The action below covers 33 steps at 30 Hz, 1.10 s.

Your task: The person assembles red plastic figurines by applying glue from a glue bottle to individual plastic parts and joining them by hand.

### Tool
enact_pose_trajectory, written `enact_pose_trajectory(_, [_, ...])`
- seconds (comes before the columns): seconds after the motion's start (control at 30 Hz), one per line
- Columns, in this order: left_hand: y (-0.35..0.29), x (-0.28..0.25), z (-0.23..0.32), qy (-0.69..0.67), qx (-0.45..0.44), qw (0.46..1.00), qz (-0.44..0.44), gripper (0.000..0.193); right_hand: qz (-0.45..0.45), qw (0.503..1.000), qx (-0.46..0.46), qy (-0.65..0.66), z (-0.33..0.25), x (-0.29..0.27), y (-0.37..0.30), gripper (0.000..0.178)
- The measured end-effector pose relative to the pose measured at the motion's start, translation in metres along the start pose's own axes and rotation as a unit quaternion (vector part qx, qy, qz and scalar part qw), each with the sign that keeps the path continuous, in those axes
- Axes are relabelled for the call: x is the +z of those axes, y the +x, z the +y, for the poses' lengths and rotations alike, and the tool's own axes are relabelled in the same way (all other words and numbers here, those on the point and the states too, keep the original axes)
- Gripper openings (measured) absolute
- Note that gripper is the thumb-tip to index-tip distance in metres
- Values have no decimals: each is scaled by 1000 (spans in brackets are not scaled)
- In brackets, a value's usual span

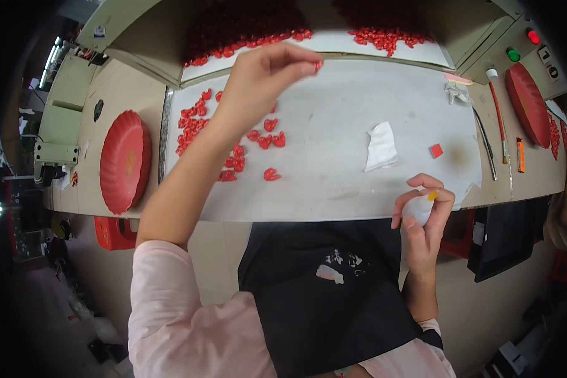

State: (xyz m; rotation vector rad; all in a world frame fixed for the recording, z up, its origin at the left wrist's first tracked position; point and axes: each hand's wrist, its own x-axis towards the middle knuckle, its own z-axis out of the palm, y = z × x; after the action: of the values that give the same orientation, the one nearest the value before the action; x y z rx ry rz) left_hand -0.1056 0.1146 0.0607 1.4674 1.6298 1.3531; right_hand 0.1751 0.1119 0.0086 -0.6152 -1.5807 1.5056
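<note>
My left hand (268, 75) reaches over the far side of the white work surface (334, 107), its thumb and fingertips pinched on a small red glossy piece (319, 65). Below that wrist lie loose red glossy pieces (271, 174), some single and some clustered. Near the front edge at right, my right hand (433, 217) is wrapped round a small white squeeze bottle (417, 210) with a yellow tip (433, 196). A folded white cloth (382, 147) and a small red square (436, 150) lie on the surface beyond the bottle.
Many red pieces (384, 39) fill an open-fronted cabinet at the back. Red scalloped trays stand at left (126, 162) and right (528, 104). A brush (499, 113), an orange tube (520, 155) and a silvery crumpled item (457, 93) lie at right. Green and red buttons (513, 55) sit on the panel.
</note>
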Motion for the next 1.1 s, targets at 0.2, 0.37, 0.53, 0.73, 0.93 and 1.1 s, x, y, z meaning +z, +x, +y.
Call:
enact_pose_trajectory(0.2, [-105, 26, 8, -335, -145, 930, 37, 14, -43, 998, 24, -48, -25, 23, -6, 36])
enact_pose_trajectory(0.37, [-130, 51, -3, -483, -166, 859, 30, 21, -31, 995, 46, -86, -35, 25, -20, 45])
enact_pose_trajectory(0.53, [-138, 66, -2, -516, -177, 838, 16, 23, 80, 995, -64, -21, -32, 20, -28, 43])
enact_pose_trajectory(0.73, [-143, 70, -2, -582, -198, 789, -11, 23, 121, 988, -87, 40, -36, 32, -21, 44])
enact_pose_trajectory(0.93, [-146, 70, -7, -650, -173, 739, -53, 23, 77, 968, -214, -110, -36, 33, -21, 49])
enact_pose_trajectory(1.1, [-145, 73, -8, -659, -176, 729, -63, 23, 11, 954, -244, -174, -42, 33, -22, 49])
